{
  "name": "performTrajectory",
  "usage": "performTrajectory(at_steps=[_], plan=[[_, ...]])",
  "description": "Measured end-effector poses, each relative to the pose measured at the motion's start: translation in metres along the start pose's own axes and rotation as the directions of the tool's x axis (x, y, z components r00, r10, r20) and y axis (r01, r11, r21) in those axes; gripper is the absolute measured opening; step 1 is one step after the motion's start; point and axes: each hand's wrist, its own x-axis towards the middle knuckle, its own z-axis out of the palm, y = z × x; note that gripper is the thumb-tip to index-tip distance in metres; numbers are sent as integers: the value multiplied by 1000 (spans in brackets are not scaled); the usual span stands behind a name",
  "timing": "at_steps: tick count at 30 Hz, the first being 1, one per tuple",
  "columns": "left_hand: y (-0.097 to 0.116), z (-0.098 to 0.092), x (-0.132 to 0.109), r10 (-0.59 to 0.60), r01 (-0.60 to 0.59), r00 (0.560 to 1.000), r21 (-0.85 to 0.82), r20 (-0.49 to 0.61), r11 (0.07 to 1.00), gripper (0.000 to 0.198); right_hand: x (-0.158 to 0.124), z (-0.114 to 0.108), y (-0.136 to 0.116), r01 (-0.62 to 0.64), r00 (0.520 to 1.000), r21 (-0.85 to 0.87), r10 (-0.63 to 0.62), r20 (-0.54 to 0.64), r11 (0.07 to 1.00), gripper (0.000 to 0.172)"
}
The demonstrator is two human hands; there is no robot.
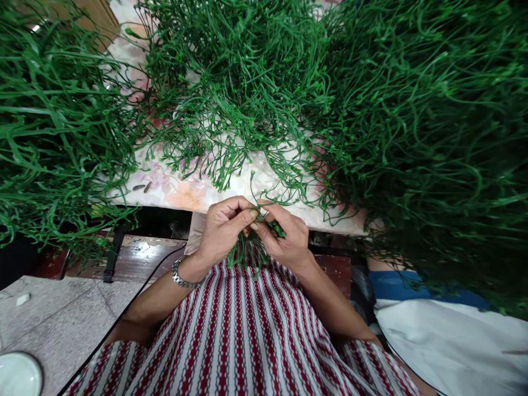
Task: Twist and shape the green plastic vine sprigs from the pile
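Observation:
Both hands meet near the table's front edge, above my lap. A thin green stem (252, 184), which looks like an artificial flower stem, curves up from between the fingertips. My left hand (225, 228), with a metal watch on its wrist, pinches it between thumb and forefinger. My right hand (286, 231) is closed beside it, fingertips at the same stem. More green stems (247, 253) hang below the hands, over the striped cloth on my lap. The exact grip point is partly hidden by the fingers.
Large heaps of branching green stems lie at the left (53, 126), the middle (243, 60) and the right (429, 121) on a floral tablecloth (185, 192). A white sack (449, 335) stands at the lower right. A white round object (18, 374) is on the floor.

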Motion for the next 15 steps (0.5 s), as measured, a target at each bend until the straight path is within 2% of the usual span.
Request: performTrajectory(at_steps=[5,9,13,15], plan=[[4,0,2,-42,41,998,16,48,999,20,-1,1,4,-61,998,151,65,-25,987,29],[6,-3,3,-82,77,993,60,87,995,23,-1,-1,9,-61,997,195,53,47,979,25],[6,-4,4,-106,91,988,127,111,988,31,-3,-4,12,70,996,39,-72,53,997,19],[5,-3,3,-54,32,992,189,112,981,30,-4,-5,14,144,989,-92,-140,42,985,16]])
